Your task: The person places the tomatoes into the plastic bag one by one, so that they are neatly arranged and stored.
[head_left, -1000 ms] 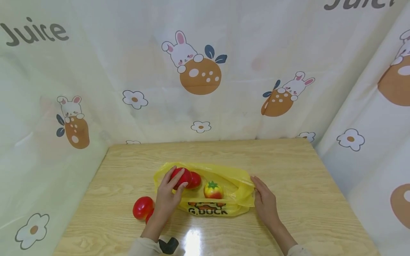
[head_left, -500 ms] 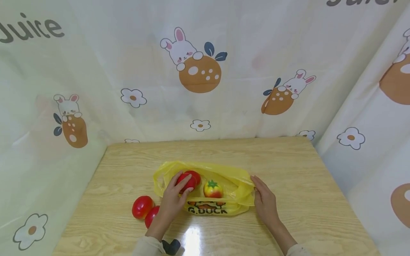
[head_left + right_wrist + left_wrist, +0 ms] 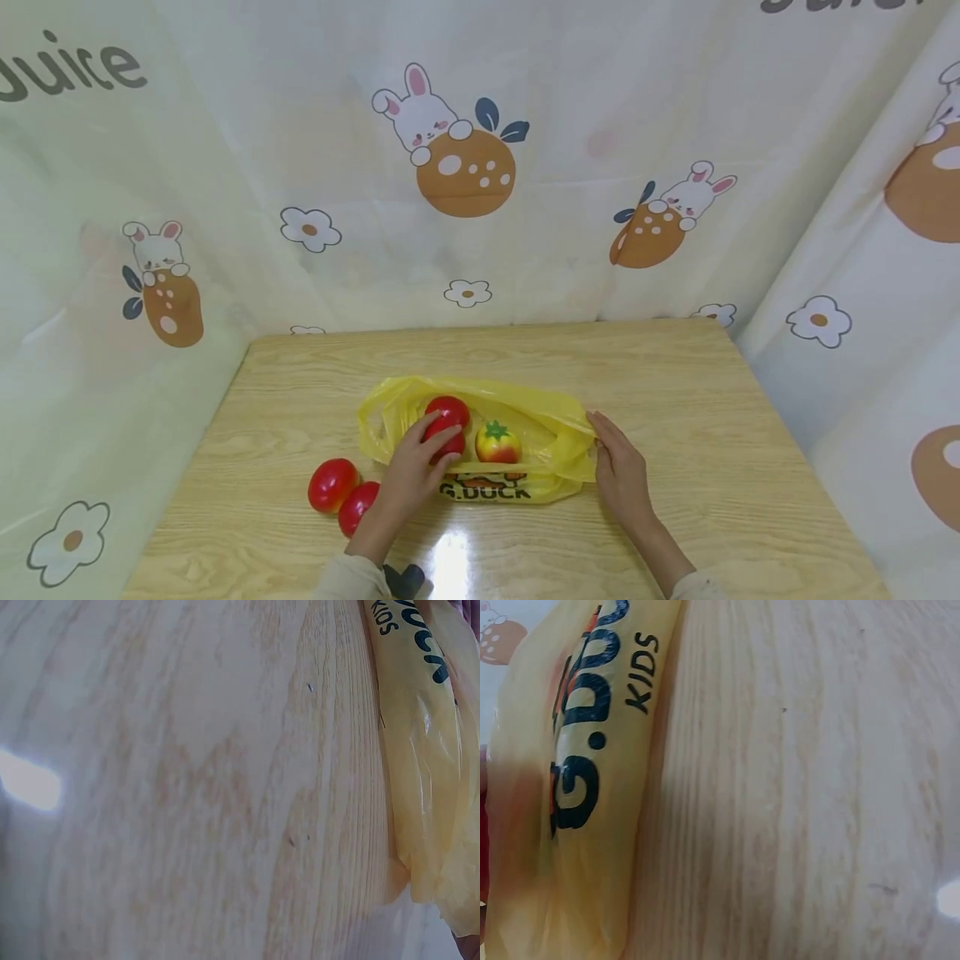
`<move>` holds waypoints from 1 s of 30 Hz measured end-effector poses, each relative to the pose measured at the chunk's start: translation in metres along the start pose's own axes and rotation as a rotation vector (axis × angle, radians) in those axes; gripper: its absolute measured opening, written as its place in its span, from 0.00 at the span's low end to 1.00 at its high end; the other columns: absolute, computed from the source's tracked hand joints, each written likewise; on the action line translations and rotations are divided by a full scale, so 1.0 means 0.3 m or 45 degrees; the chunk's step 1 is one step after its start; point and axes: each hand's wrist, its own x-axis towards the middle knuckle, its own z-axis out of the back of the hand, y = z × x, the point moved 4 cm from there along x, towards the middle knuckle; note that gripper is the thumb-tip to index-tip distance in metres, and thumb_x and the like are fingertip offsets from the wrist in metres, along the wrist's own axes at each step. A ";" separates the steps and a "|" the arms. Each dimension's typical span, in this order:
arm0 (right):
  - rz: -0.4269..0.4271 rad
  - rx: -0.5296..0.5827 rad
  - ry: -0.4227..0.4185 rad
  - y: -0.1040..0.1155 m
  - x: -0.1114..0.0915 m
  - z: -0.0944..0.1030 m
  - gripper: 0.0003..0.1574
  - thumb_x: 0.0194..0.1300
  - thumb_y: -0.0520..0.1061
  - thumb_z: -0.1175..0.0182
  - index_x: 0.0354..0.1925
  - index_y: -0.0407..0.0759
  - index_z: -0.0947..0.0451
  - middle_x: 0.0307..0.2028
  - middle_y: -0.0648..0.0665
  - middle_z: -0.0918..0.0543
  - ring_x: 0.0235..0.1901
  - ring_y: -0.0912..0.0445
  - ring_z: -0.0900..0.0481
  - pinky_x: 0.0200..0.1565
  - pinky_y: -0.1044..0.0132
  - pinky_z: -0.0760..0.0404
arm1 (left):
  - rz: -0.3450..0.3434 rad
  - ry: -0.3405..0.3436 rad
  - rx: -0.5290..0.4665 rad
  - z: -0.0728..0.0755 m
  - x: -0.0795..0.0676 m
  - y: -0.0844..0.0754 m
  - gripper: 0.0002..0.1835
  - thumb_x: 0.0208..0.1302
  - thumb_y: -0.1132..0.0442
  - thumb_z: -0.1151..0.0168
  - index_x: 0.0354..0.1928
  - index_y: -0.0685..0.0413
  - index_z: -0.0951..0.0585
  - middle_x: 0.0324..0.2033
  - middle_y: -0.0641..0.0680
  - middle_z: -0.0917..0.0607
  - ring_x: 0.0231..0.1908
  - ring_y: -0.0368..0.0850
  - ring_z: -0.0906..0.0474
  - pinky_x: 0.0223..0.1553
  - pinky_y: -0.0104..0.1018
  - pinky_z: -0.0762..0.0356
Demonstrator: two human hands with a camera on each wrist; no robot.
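Observation:
A yellow plastic bag [image 3: 510,492] printed "G.DUCK" lies on its side, mouth open, in the head view. Inside it are a red toy fruit [image 3: 448,408] and a yellow-and-red toy fruit [image 3: 498,448] with a green leafy top. My left hand [image 3: 412,471] reaches over the front rim, fingers and thumb around a second smooth red toy fruit [image 3: 450,446], which is partly hidden by them. At the bag's right end, my right hand [image 3: 622,471] pinches its edge between thumb and fingers. Both wrist views mostly show tabletop, with the printed bag side [image 3: 592,765] along one edge.
Two more red toy fruits, one farther left [image 3: 333,486] and one beside my left wrist [image 3: 358,507], lie on the wooden table [image 3: 712,467]. A patterned curtain [image 3: 360,167] hangs behind the table and along its sides.
My left hand has carried the red toy fruit right and toward the bag's front, uncovering the red one behind it. My right hand keeps its place on the bag's edge.

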 end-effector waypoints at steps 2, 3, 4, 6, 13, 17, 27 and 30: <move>0.010 0.004 -0.009 -0.001 -0.002 -0.003 0.30 0.65 0.22 0.55 0.64 0.30 0.30 0.62 0.29 0.27 0.62 0.35 0.28 0.55 0.93 0.46 | 0.016 0.048 0.015 -0.011 -0.003 0.001 0.24 0.57 0.60 0.28 0.58 0.49 0.18 0.62 0.61 0.25 0.61 0.59 0.27 0.59 0.53 0.25; 0.014 0.006 -0.013 -0.001 -0.003 -0.004 0.30 0.65 0.22 0.55 0.63 0.29 0.30 0.62 0.28 0.26 0.61 0.34 0.28 0.55 0.93 0.46 | 0.023 0.075 0.027 -0.016 -0.005 0.002 0.24 0.58 0.59 0.28 0.58 0.49 0.19 0.63 0.61 0.25 0.62 0.59 0.27 0.59 0.53 0.25; 0.019 0.006 -0.016 -0.001 -0.004 -0.005 0.30 0.64 0.22 0.55 0.63 0.29 0.30 0.62 0.28 0.26 0.61 0.34 0.27 0.55 0.93 0.46 | 0.031 0.102 0.038 -0.022 -0.007 0.001 0.25 0.58 0.58 0.29 0.59 0.49 0.19 0.63 0.61 0.25 0.62 0.59 0.28 0.59 0.53 0.25; 0.027 0.007 -0.015 0.000 -0.006 -0.007 0.29 0.64 0.22 0.55 0.63 0.29 0.30 0.62 0.28 0.26 0.61 0.34 0.28 0.55 0.92 0.45 | 0.041 0.152 0.075 -0.033 -0.012 0.001 0.25 0.59 0.56 0.29 0.60 0.48 0.20 0.64 0.61 0.26 0.62 0.59 0.28 0.60 0.53 0.25; 0.026 0.022 -0.018 0.009 -0.002 0.004 0.30 0.63 0.20 0.54 0.63 0.28 0.30 0.62 0.27 0.27 0.61 0.33 0.28 0.56 0.92 0.46 | -0.022 0.197 0.227 -0.065 -0.029 -0.005 0.26 0.61 0.54 0.31 0.61 0.48 0.21 0.64 0.60 0.26 0.63 0.58 0.28 0.62 0.50 0.27; -0.002 0.037 -0.016 0.010 0.006 0.011 0.31 0.63 0.21 0.56 0.63 0.28 0.30 0.63 0.27 0.28 0.62 0.33 0.29 0.54 0.93 0.44 | -0.020 0.173 0.228 -0.071 -0.032 -0.003 0.26 0.61 0.53 0.31 0.61 0.49 0.21 0.65 0.60 0.27 0.64 0.58 0.29 0.63 0.51 0.29; -0.006 0.039 -0.004 0.003 -0.006 0.002 0.30 0.64 0.23 0.56 0.64 0.29 0.30 0.62 0.27 0.27 0.61 0.34 0.27 0.45 0.93 0.40 | 0.028 0.065 0.163 -0.057 -0.037 -0.010 0.23 0.64 0.53 0.34 0.60 0.49 0.21 0.65 0.59 0.28 0.65 0.56 0.32 0.64 0.52 0.29; -0.008 0.030 0.003 0.001 -0.009 0.000 0.30 0.64 0.22 0.56 0.64 0.29 0.30 0.62 0.27 0.27 0.61 0.34 0.27 0.46 0.93 0.40 | 0.011 -0.029 0.161 -0.033 -0.042 -0.022 0.22 0.62 0.56 0.32 0.58 0.49 0.21 0.63 0.58 0.26 0.63 0.55 0.31 0.63 0.52 0.28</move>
